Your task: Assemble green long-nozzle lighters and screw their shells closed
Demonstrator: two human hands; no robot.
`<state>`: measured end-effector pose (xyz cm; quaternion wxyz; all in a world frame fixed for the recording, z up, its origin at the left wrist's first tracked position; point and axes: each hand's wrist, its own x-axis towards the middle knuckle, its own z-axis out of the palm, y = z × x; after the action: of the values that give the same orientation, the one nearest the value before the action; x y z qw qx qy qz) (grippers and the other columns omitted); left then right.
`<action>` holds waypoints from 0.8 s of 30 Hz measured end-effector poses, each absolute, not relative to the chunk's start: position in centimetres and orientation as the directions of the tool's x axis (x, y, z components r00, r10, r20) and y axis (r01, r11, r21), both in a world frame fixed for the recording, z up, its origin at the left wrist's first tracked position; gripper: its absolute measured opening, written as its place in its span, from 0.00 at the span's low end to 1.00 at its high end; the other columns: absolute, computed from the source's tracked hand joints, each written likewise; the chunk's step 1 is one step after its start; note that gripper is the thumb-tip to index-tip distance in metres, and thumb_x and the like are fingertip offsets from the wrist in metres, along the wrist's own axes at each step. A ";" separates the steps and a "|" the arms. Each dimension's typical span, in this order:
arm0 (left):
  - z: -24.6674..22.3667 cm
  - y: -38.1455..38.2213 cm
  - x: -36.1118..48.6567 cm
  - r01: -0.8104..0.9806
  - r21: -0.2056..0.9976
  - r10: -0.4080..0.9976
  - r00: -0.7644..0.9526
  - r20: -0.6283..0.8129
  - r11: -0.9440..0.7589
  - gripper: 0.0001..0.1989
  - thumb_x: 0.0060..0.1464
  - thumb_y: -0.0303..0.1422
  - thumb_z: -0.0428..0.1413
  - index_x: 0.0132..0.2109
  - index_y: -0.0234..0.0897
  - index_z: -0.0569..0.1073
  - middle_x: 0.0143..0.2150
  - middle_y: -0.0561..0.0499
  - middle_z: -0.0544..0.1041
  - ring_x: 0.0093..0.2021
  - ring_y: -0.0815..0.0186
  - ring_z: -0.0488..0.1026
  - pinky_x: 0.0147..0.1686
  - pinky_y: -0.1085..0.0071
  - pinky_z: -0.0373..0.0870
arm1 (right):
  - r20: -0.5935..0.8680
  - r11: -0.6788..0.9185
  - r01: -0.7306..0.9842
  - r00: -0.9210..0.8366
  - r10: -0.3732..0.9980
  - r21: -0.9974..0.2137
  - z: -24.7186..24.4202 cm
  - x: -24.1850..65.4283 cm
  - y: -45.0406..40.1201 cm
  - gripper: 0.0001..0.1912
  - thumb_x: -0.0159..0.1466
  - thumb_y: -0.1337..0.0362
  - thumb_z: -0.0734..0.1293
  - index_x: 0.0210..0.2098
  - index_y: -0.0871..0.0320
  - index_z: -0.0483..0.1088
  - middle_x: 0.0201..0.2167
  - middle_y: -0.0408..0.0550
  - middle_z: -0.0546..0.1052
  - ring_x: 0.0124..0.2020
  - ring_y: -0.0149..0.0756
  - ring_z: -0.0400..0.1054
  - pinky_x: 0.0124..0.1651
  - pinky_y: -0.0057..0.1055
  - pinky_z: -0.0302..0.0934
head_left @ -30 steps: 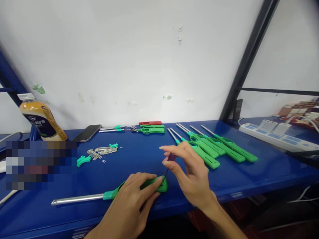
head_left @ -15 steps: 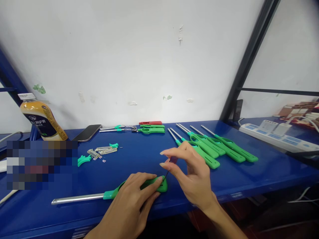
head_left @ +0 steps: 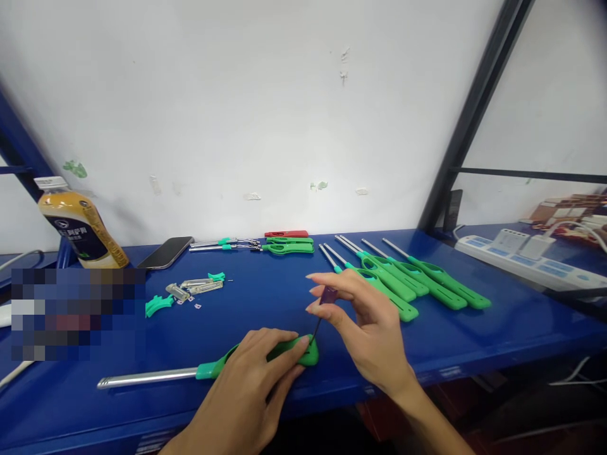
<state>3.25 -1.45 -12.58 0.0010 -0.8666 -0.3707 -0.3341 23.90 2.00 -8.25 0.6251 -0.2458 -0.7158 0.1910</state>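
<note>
Green lighter (head_left: 220,364), silver barrel (head_left: 148,378), teal collar (head_left: 205,371); left hand (head_left: 258,373) gripping handle (head_left: 310,359), right hand (head_left: 368,325) pinching screwdriver (head_left: 327,295).

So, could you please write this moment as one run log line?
left hand: holding green lighter on blue table | right hand: pinching purple-handled tool, tip at lighter's handle end | nearby: other green lighters

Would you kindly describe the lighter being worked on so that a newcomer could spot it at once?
On the blue tabletop, look to the near edge, where the left hand rests. Beneath it lies a green lighter, its silver tube pointing left. Unlike the other green lighters, whose tubes point toward the wall, it has a purple-handled tool at its handle end.
</note>
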 end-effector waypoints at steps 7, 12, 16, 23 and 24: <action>-12.6 -1.5 3.2 0.628 0.254 0.635 0.508 0.583 -0.736 0.21 0.70 0.25 0.54 0.65 0.47 0.74 0.54 0.47 0.81 0.48 0.55 0.79 0.46 0.56 0.79 | 0.759 0.783 0.028 -0.224 0.611 -0.622 -8.1 23.9 1.3 0.22 0.76 0.70 0.64 0.64 0.42 0.73 0.52 0.43 0.83 0.51 0.37 0.78 0.55 0.37 0.73; -12.6 -1.4 3.2 0.626 0.261 0.636 0.505 0.583 -0.735 0.22 0.70 0.24 0.54 0.65 0.48 0.73 0.54 0.47 0.81 0.48 0.53 0.79 0.46 0.54 0.79 | 0.769 0.793 0.061 -0.210 0.603 -0.606 -7.9 23.6 0.8 0.20 0.74 0.73 0.65 0.59 0.45 0.77 0.43 0.41 0.84 0.43 0.33 0.79 0.47 0.30 0.74; -12.4 -1.4 3.3 0.615 0.262 0.627 0.505 0.593 -0.743 0.22 0.70 0.24 0.54 0.65 0.48 0.72 0.54 0.47 0.81 0.48 0.53 0.79 0.45 0.54 0.79 | 0.798 0.817 0.118 -0.178 0.576 -0.564 -7.7 23.4 0.9 0.19 0.73 0.74 0.66 0.57 0.46 0.78 0.40 0.40 0.83 0.42 0.32 0.78 0.47 0.28 0.73; -12.3 -1.5 3.3 0.622 0.249 0.627 0.514 0.586 -0.742 0.20 0.70 0.24 0.54 0.63 0.47 0.74 0.53 0.47 0.81 0.46 0.54 0.79 0.44 0.56 0.79 | 0.783 0.797 0.121 -0.149 0.603 -0.591 -8.0 23.6 1.3 0.20 0.73 0.72 0.68 0.59 0.44 0.77 0.41 0.38 0.82 0.41 0.31 0.77 0.48 0.28 0.72; -12.4 -1.5 3.2 0.624 0.245 0.627 0.515 0.585 -0.742 0.20 0.70 0.24 0.54 0.64 0.47 0.74 0.53 0.47 0.81 0.47 0.54 0.80 0.44 0.55 0.80 | 0.784 0.797 0.120 -0.144 0.604 -0.592 -8.2 23.6 1.4 0.20 0.73 0.72 0.68 0.59 0.44 0.77 0.41 0.38 0.82 0.41 0.31 0.77 0.48 0.28 0.72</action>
<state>3.23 -1.49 -12.38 -0.0019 -0.8704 -0.3593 -0.3366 23.60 1.36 -8.17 0.6052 -0.2482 -0.7296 0.1997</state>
